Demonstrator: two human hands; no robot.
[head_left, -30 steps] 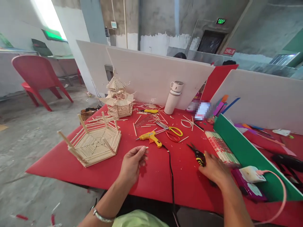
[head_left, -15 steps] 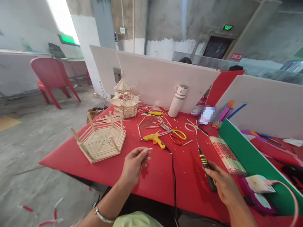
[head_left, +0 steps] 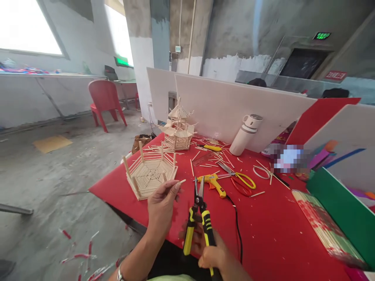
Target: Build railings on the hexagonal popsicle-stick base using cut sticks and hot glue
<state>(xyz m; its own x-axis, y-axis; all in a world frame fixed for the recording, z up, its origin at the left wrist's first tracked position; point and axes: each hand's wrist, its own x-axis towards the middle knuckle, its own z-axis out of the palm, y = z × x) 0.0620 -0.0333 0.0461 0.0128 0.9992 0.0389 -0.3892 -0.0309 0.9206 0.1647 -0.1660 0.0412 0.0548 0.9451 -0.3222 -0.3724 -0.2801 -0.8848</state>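
Stick [head_left: 182, 181] pinched in left hand [head_left: 161, 203], long axis directed rightward and slightly forward. Shears [head_left: 207, 224] grasped by the handles [head_left: 189, 239] in right hand [head_left: 218, 251]; parted blades [head_left: 201, 188] pointed forward, just right of left hand.

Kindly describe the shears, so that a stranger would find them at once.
Find the red table, then the person's right hand at its near edge. It holds the shears, blades open and pointing away. Their straight black-and-yellow handles set them apart from the yellow-looped scissors lying farther back.
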